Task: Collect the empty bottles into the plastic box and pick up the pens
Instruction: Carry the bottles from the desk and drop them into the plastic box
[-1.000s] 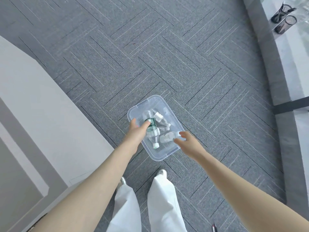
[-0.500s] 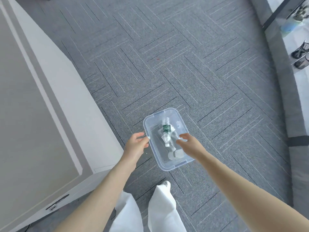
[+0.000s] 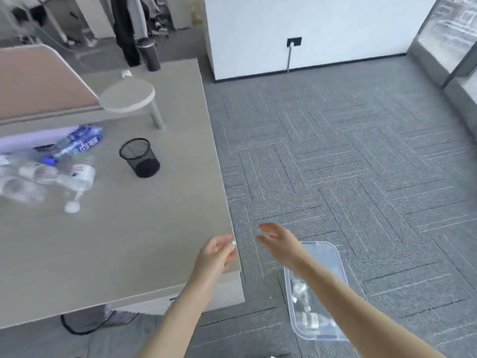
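Both arms are stretched forward at lower centre. The left hand (image 3: 215,254) is loosely curled, empty; the right hand (image 3: 280,244) is spread. The box (image 3: 335,257) is seen lower right, bottles (image 3: 51,169) at left on the desk (image 3: 129,241).

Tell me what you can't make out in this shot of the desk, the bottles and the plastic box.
Head view:
- How many bottles lie on the desk: motion blur, and the left edge cuts the pile.
- What the plastic box holds in full: the right forearm crosses it.
- Whether the mesh pen cup holds pens: too dark inside.
- Whether the left hand pinches anything: blurred.
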`<state>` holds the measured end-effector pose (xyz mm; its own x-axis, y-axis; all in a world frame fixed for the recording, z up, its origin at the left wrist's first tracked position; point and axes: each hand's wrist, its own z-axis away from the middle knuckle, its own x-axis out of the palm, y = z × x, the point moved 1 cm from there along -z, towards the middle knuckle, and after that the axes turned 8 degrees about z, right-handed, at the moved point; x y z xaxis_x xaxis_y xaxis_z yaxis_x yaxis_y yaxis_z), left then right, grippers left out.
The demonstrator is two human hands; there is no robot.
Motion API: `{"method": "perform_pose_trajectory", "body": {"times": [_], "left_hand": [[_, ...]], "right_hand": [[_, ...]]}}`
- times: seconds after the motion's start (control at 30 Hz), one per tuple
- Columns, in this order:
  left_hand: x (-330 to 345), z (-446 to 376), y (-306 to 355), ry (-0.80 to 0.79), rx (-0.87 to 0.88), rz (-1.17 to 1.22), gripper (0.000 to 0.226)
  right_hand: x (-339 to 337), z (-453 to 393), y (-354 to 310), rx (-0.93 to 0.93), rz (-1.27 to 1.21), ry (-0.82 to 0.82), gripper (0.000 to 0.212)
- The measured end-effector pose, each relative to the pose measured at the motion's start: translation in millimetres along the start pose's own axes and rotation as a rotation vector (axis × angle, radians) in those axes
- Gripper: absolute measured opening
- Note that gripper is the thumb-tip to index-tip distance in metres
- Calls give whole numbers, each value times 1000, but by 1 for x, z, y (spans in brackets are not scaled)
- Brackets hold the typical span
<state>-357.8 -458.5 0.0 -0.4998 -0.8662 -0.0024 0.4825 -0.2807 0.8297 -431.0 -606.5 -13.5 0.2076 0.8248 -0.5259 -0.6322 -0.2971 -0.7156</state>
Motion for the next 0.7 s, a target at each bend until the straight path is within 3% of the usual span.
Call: {"method": "perform_pose_trajectory", "body": {"times": [0.4, 0.7], "left_hand": [[-243, 102, 20, 199, 140, 99, 7], [-380, 154, 3, 362, 165, 207, 5]], "right_hand": [[139, 60, -163, -221, 11, -48, 34], [256, 94, -243, -313, 65, -141, 32]]}}
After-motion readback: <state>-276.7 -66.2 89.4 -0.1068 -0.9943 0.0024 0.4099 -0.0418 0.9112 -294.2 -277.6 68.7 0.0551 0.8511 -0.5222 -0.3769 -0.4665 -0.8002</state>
